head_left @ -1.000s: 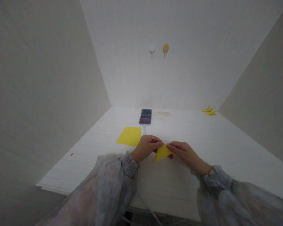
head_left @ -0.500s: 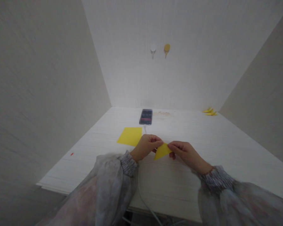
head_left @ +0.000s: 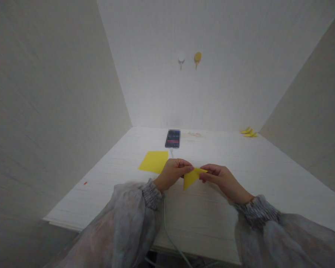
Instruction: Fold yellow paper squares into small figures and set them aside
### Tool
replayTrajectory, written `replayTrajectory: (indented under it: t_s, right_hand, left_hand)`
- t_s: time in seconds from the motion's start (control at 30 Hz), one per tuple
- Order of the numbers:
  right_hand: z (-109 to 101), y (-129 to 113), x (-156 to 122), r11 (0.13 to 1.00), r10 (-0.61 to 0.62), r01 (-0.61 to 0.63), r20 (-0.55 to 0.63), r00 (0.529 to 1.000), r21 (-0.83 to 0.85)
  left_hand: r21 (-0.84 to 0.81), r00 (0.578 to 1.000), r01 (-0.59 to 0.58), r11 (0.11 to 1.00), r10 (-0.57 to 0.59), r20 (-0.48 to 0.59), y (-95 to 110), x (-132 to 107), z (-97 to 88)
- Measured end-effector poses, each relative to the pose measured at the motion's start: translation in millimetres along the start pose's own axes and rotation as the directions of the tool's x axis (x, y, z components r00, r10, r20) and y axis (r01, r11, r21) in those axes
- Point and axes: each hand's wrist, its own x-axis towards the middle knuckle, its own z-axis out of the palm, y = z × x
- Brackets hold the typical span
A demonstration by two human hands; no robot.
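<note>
A folded piece of yellow paper [head_left: 191, 178] is held between my two hands above the front half of the table. My left hand [head_left: 174, 172], with a ring on one finger, pinches its upper left edge. At the right corner, my right hand [head_left: 220, 179] grips the paper between thumb and fingers. The paper's lower tip points down toward me. Just behind my left hand lies a flat yellow sheet [head_left: 153, 161], its right end partly covered by that hand.
A phone [head_left: 173, 139] with a cable [head_left: 167, 230] lies near the back wall. Several folded yellow paper pieces [head_left: 249, 132] sit in the far right corner. A small red scrap [head_left: 85, 183] is at left. Two hooks, white [head_left: 181, 58] and yellow [head_left: 197, 57], are on the wall.
My right hand has shifted its fingers on the paper's right corner, which now shows as a point. The paper has turned slightly. My left hand has hardly moved.
</note>
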Motion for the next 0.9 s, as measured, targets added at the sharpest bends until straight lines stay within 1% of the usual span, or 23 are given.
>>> replayTrajectory:
  t_s: [0.13, 0.33, 0.6, 0.7, 0.9]
  right_hand:
    - [0.3, -0.5, -0.2, 1.0, 0.001, -0.001, -0.01, 1.0, -0.007]
    - [1.3, -2.5, -3.3, 0.995, -0.078, 0.077, -0.013, 0.997, -0.068]
    - [1.1, -7.3, -5.1, 0.992, -0.077, 0.073, -0.034, 0.996, -0.104]
    - [0.6, -8.1, -5.7, 0.994, -0.07, 0.067, -0.035, 0.997, -0.083]
    - [0.8, -7.0, -6.3, 0.999, -0.031, 0.033, -0.038, 0.999, 0.028]
  left_hand:
    - [-0.021, 1.0, -0.003, 1.0, 0.002, -0.014, 1.6, -0.6, 1.2]
    - [-0.001, 1.0, -0.023, 1.0, 0.023, 0.004, 3.2, -2.8, 2.7]
    - [0.029, 0.999, -0.03, 0.999, 0.029, 0.023, 2.6, -2.7, 1.7]
    - [0.03, 0.999, -0.032, 0.999, 0.031, 0.025, 2.2, -2.5, 1.6]
    - [0.036, 0.998, -0.037, 0.999, 0.035, 0.047, 5.0, -3.5, 2.6]
